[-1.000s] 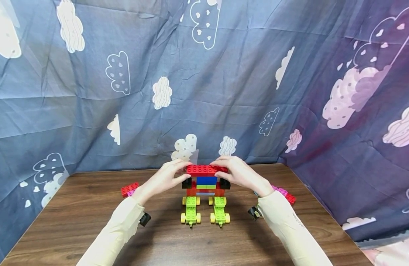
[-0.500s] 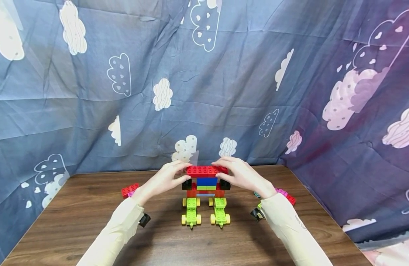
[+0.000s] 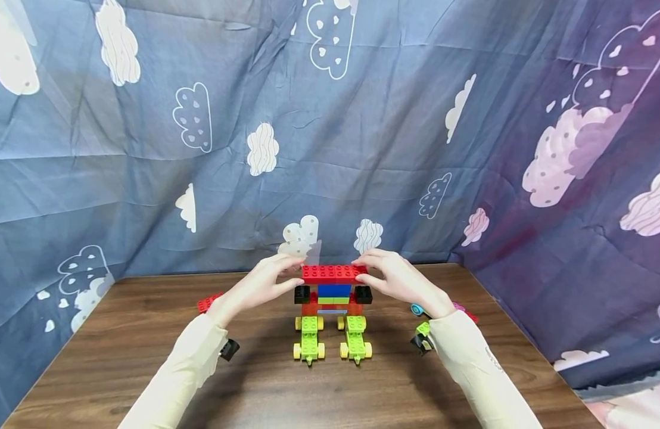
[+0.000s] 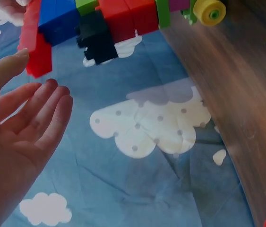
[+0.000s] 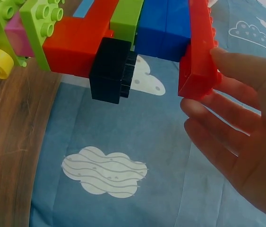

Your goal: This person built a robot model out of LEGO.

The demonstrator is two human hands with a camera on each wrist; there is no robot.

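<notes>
Your hands have eased outward since a second ago, thumbs dropping clear of the black side bricks. Your left hand and right hand now touch only the ends of the red plate topping the brick model on the table, fingers nearly straight. The wrist views show what the head view hides: fingertips merely brushing the plate, gripping nothing.
</notes>
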